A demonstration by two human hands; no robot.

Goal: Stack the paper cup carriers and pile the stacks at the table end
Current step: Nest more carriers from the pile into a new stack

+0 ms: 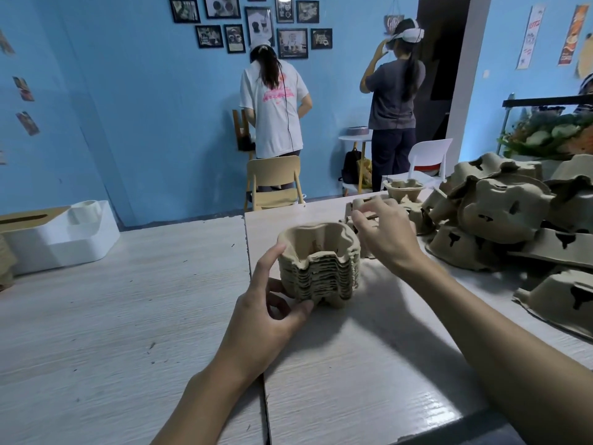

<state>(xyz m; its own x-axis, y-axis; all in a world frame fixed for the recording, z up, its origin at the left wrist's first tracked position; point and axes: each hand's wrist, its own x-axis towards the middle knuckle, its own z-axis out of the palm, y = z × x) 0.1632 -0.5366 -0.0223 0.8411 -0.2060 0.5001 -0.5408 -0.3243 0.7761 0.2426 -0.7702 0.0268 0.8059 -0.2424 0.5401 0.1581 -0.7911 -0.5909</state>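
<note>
Whitewashed wood-grain tabletop (112, 316) carries everything, and the nested stack of carriers (317, 264) near its middle serves as the landmark. Right of the stack, a loose heap of brown pulp carriers (500, 216) sprawls toward the tabletop's edge, most lying upside down. Left of the stack, well apart, sits a white tray (64, 239). The left hand (272, 313) grips the stack's near-left side, its fingers curled around the layered rims, thumb at the base. Just behind the stack, the right hand (385, 232) pinches the rim of a single carrier (362, 203) with its fingers closed. Far behind the stack, a hanging sign (394, 23) reads "Coffee".
</note>
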